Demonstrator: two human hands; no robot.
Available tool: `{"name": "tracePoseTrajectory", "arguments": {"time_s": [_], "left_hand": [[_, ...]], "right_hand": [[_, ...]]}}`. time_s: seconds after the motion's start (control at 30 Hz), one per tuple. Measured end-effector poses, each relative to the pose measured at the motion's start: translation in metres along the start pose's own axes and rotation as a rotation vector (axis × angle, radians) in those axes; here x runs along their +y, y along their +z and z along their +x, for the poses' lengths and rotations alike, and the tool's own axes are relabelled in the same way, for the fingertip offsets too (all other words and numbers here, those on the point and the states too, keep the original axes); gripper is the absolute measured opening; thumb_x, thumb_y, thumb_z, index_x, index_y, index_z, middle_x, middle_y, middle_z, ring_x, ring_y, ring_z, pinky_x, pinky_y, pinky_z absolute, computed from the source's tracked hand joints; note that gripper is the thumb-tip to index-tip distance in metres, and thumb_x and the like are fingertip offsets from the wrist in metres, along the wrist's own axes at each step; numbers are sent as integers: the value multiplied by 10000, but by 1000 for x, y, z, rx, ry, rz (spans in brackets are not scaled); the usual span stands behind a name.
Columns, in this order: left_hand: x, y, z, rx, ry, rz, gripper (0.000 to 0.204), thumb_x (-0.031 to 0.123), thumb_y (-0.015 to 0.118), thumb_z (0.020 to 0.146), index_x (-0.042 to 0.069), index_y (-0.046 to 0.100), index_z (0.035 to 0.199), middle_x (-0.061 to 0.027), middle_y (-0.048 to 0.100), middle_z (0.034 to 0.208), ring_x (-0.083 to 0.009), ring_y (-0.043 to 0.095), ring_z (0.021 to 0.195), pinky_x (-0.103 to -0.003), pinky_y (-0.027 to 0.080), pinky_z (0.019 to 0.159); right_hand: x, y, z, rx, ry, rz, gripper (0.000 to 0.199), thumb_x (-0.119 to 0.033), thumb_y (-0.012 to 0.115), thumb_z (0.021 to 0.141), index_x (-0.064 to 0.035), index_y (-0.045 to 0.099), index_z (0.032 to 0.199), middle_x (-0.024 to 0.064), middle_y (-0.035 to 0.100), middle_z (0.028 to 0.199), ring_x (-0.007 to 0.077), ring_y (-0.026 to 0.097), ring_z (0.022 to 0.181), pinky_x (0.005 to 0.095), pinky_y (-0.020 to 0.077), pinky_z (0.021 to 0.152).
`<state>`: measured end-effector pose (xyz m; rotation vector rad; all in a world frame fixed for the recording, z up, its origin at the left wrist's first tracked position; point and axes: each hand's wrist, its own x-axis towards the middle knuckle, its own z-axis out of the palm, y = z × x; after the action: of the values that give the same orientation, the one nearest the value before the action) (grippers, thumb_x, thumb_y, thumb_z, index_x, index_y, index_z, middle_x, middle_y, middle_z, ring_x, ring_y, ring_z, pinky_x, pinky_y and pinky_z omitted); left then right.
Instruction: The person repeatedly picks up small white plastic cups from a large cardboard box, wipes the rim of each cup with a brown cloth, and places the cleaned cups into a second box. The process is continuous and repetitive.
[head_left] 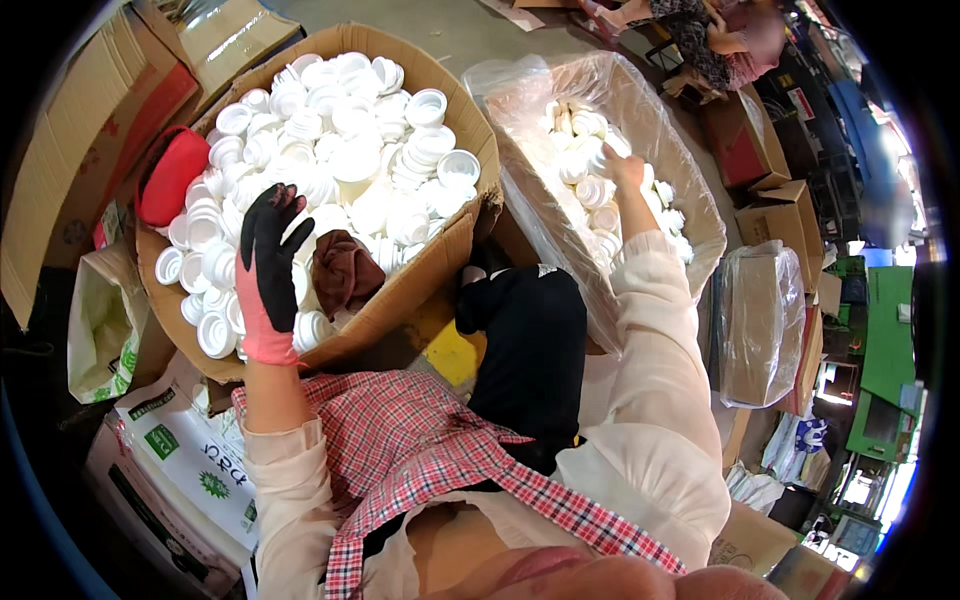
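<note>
Left hand: the person's left hand (268,270), in a black and coral glove, is stretching flat with its fingers spread and nothing in its grasp; it is reaching in over the near-left edge of the big carton (415,285), and whether it is touching the lids there cannot be told.
Right hand: the bare right hand (626,170) is reaching over the lined carton (680,165), its fingers pointing down among the pale lids (597,190); whether it is gripping one cannot be told.
White lids: the white lids (355,155) are filling the big carton, heaping toward its far edge and lying at all angles.
Brown cloth: a brown cloth (345,270) is lying on the lids just inside the near edge.
Red pouch: a red pouch (172,180) is resting at the left edge of the same carton.
Apron: the person is wearing a checked apron (400,430) between the forearms.
Co-worker: another person (725,40) is sitting beyond the lined carton's far-right corner.
</note>
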<state>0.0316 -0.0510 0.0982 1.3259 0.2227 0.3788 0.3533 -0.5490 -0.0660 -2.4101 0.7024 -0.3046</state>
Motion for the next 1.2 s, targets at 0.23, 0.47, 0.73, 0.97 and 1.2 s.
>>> {"name": "tracePoseTrajectory", "arguments": {"time_s": [0.23, 0.47, 0.73, 0.97, 1.2], "left_hand": [[-2, -32, 2, 80, 59, 35, 367, 170, 405, 1005, -46, 463, 1297, -176, 544, 1278, -288, 558, 1189, -403, 482, 988], [-2, -22, 1, 72, 46, -116, 349, 176, 435, 994, -42, 498, 1259, -157, 596, 1186, -264, 607, 1119, -354, 517, 927], [-17, -40, -8, 79, -39, -31, 369, 254, 600, 940, 10, 555, 1213, -73, 630, 1097, -144, 607, 996, -278, 488, 852], [-29, -47, -7, -8, -161, -243, 395, 168, 715, 833, -54, 553, 1117, -121, 623, 1051, -170, 618, 976, -275, 513, 821], [-2, -45, -20, -46, -149, -598, 380, 109, 623, 867, -19, 469, 1189, -149, 553, 1156, -340, 632, 995, -491, 618, 727]], "right_hand": [[-12, 8, -21, 210, -226, -360, 555, -497, 666, 813, -57, 647, 1152, 177, 635, 1175, 326, 603, 1049, 420, 450, 932], [-208, 22, -249, -792, -1107, 136, 490, -287, 703, 836, -30, 569, 1231, 187, 590, 1191, 318, 592, 1050, 392, 464, 929], [-259, 84, -291, -529, -1490, -60, 220, -79, 635, 798, -51, 658, 1014, 173, 674, 941, 381, 637, 834, 392, 525, 763], [-287, -23, -352, -1315, -780, 566, 246, -108, 626, 915, 74, 633, 1081, 134, 692, 930, 165, 668, 793, 295, 586, 682], [-200, 17, -276, -975, -1006, -459, 560, -478, 774, 717, 7, 651, 968, 221, 679, 954, 364, 657, 863, 406, 509, 776]]}}
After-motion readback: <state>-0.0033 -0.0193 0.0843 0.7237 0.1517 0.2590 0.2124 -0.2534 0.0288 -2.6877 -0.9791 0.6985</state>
